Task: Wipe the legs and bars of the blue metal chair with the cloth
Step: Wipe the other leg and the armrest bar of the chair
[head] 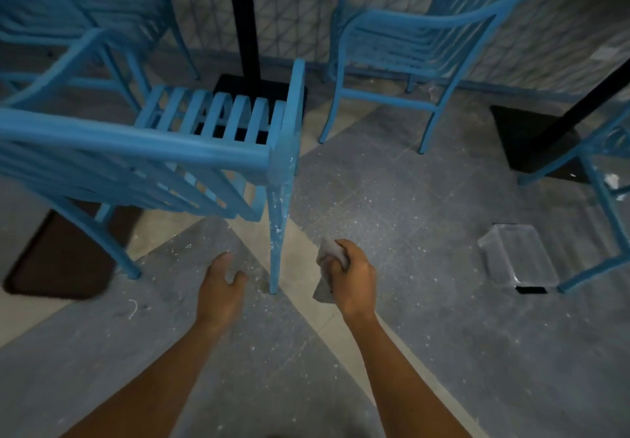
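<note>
Two bare hands low in frame, one chair leg between them. Far left, on the floor point(426, 352): a dark brown mat point(58, 267), partly under the chair's left legs. Above it, the blue metal chair point(211, 151), seen from behind and above, top rail running across the left half, slatted seat beyond, rear right leg point(278, 233) dropping straight to the floor, flecked with pale spots along its length. Next, the left hand point(221, 287), empty, fingers loosely spread and slightly curled, just left of the foot of that leg, near it but not touching. Right of the leg, the right hand point(354, 279), closed around a bunched grey cloth point(329, 267), a corner of fabric hanging below the fist; cloth near the lower part of the leg, apart from it. Behind the chair, a black table post point(243, 28) under a pale tabletop. Further right, a second blue chair point(409, 55) against a patterned wall. Lower right, a clear plastic container point(518, 256) lying on the speckled grey floor, beside the leg of a third blue chair point(600, 171) at the frame edge. White specks scattered over the floor around both hands
</note>
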The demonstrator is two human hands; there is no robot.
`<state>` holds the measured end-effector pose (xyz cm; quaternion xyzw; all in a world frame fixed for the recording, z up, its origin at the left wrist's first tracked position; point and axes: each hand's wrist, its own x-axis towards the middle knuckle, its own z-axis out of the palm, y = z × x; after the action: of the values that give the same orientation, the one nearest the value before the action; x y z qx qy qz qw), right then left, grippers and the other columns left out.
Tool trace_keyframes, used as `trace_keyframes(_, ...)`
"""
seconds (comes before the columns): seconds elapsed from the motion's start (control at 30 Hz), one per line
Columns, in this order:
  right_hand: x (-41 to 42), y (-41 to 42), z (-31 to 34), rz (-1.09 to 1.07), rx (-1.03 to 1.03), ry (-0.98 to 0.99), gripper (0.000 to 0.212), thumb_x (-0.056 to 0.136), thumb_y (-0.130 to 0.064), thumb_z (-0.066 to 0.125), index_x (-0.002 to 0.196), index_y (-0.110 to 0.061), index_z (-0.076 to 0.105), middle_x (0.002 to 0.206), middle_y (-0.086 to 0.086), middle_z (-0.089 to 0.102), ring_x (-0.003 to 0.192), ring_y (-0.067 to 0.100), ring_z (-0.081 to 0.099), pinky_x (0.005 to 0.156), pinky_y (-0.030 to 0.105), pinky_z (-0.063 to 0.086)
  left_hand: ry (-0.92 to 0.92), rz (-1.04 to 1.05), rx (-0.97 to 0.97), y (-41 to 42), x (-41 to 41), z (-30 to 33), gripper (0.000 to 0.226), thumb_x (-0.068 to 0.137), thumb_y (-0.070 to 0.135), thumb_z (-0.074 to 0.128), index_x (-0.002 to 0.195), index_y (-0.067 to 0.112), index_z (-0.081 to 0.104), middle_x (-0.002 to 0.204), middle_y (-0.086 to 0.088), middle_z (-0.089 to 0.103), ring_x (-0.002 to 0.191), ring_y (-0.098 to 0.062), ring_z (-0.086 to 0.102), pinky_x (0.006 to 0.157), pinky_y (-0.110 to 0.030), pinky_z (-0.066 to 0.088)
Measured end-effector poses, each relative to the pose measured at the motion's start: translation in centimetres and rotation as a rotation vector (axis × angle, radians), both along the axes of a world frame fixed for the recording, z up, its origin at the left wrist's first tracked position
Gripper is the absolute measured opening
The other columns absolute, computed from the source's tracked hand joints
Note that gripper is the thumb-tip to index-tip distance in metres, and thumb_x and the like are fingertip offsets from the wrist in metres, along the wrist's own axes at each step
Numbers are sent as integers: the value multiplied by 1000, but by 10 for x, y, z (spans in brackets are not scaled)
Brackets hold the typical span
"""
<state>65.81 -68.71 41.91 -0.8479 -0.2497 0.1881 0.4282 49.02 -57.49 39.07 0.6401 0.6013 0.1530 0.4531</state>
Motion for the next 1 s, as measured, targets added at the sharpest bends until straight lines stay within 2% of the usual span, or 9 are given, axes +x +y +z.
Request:
trace_keyframes(0.17,23,13,-4,120,189,7,25,89,-8,56,113,-14,63,107,1,63,94,14,61,86,33,52,-77,185,141,3,16,2,44,94,16,48,137,13,41,142,-7,44,128,-24,43,106,-33,31)
trace_keyframes(0.3,26,28,7,214,389,-29,22,88,-11,58,110,-15,63,103,-5,63,91,7,60,83,24,52,-219,271,341,16,29,13,37,95,15,46,131,13,45,134,-5,51,122,-24,49,105,-39,39)
trace_keyframes(0.43,28,51,14,299,595,-120,27,88,-7,58,112,-17,63,103,-4,62,91,0,58,81,14,47,-288,275,487,24,50,24,35,96,25,45,131,21,45,130,5,52,118,-12,50,97,-28,38)
trace_keyframes(0.5,30,64,9,313,701,-206,26,88,-5,57,112,-13,63,103,-2,63,93,5,59,82,21,49,-351,254,527,25,59,18,36,97,32,42,132,24,44,128,11,49,118,-7,46,95,-24,34)
trace_keyframes(0.6,32,84,-9,292,858,-348,27,88,-5,57,114,-8,63,107,4,63,98,16,59,86,31,50,-425,257,574,32,66,-8,41,98,37,36,135,21,42,133,9,47,119,-3,42,96,-16,29)
trace_keyframes(0.67,35,97,-21,282,929,-441,29,88,-6,58,116,-9,63,108,4,63,100,19,59,87,35,50,-498,252,642,41,68,-25,39,99,37,32,129,19,50,128,8,52,118,-5,45,91,-8,31)
trace_keyframes(0.83,31,118,-56,294,1100,-591,33,87,-9,57,118,-15,63,110,0,61,99,17,58,86,35,51,-685,208,773,57,71,-61,34,99,42,29,108,26,57,98,19,59,98,-3,56,88,-22,41)
trace_keyframes(1.0,30,136,-55,282,1112,-665,39,87,-13,55,125,-17,59,108,2,61,96,19,58,83,35,52,-699,216,776,68,73,-60,31,97,47,30,88,31,55,86,12,57,88,-10,56,89,-40,47)
